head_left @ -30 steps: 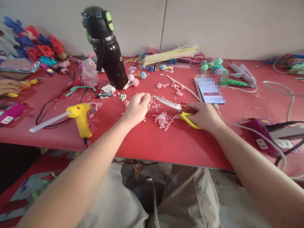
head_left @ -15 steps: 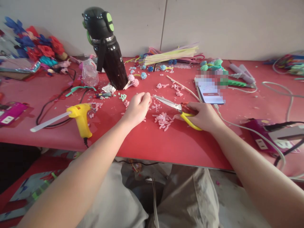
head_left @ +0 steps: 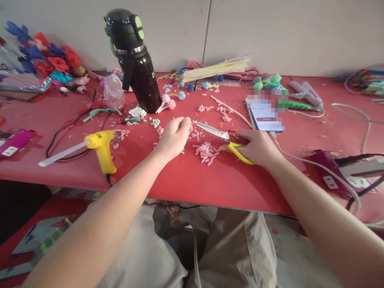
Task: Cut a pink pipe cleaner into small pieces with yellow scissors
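Note:
My right hand [head_left: 258, 148] is closed round the red and yellow handles of a pair of scissors [head_left: 214, 131]. The blades point left, and their tips lie right beside the fingertips of my left hand [head_left: 175, 136]. That left hand is pinched shut; whatever sits between thumb and finger is too small to make out. Below the blades, a heap of short pink cut pieces [head_left: 206, 153] lies on the red table [head_left: 192, 184]. Finer pink crumbs [head_left: 197, 136] are scattered just under the scissor tips.
A yellow glue gun [head_left: 103, 150] with a long glue stick lies at left. Behind it stands a tall black bottle [head_left: 141, 76]. A phone [head_left: 267, 116], a cable and a purple power strip [head_left: 333, 172] are at right. Pipe cleaners [head_left: 216, 71] lie along the wall.
Both hands and the scissors stay almost where they were. The scissor blades look slightly shifted beside my left fingertips.

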Demonstrator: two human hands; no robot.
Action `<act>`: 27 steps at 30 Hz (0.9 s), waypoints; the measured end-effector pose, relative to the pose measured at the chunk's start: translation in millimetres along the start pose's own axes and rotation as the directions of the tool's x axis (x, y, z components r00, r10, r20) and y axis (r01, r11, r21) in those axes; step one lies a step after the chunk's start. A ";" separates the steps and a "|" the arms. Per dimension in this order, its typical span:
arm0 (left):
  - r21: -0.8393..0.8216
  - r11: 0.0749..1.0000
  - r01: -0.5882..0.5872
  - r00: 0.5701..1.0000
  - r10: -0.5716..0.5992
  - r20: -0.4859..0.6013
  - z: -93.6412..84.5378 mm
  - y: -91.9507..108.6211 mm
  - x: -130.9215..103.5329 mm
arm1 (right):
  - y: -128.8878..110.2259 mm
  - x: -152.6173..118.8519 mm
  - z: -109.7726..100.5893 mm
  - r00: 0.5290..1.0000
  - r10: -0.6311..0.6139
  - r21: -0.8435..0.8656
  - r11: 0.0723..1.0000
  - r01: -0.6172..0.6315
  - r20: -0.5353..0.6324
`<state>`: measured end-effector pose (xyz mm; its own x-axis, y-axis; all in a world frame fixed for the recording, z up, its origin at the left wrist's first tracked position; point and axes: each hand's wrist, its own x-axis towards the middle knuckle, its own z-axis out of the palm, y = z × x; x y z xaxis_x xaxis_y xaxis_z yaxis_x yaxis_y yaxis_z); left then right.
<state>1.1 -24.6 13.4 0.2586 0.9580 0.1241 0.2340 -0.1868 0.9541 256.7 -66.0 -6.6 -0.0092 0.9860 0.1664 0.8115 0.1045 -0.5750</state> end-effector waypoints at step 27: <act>-0.004 1.000 -0.020 1.000 0.020 -0.007 -1.0 -5.5 3.0 | 0.7 0.1 0.8 1.000 0.023 -0.024 0.999 -0.023 -0.019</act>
<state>-0.4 -20.5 8.8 0.2570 0.9555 0.1451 0.2253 -0.2052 0.9524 256.8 -65.7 -7.5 0.0206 0.9855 0.1683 0.8255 0.0782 -0.5590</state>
